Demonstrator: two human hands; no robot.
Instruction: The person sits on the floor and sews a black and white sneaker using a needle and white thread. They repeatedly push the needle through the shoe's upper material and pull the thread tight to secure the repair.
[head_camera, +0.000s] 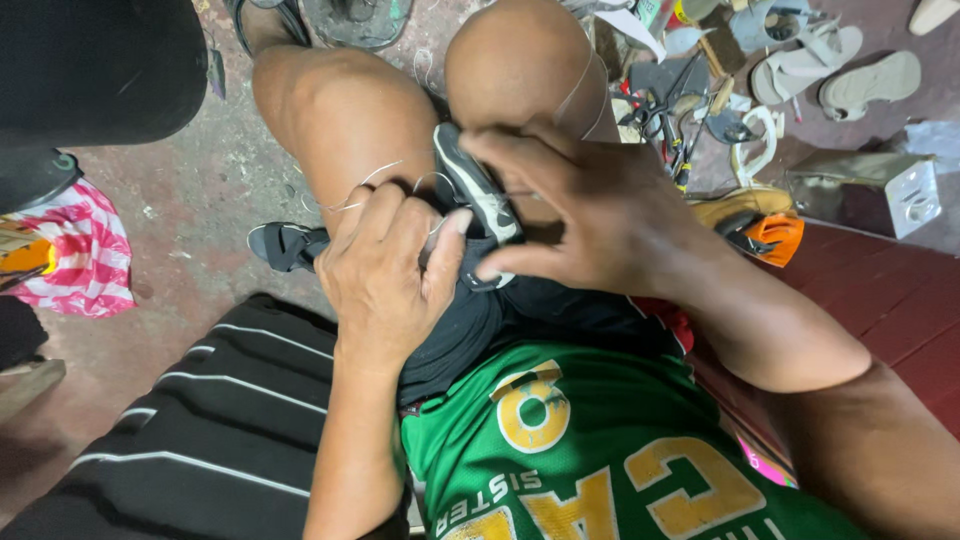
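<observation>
Both hands clamp shoe btwn knees: left hand pinches thread, right hand grips sole edge; we judge it light, stiff.

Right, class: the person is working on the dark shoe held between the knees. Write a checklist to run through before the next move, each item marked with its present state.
1. Shoe wedged between the knees: ok.
2. Left hand gripping the shoe from the side: ok.
3. Right hand on the shoe, fingers spread over it: ok.
4. Thread visible, looping over the thigh by the left hand: ok.
5. Needle or awl in hand: cannot tell, hidden by fingers.
6. Scissors lying on the floor beside the right knee: ok.
</observation>
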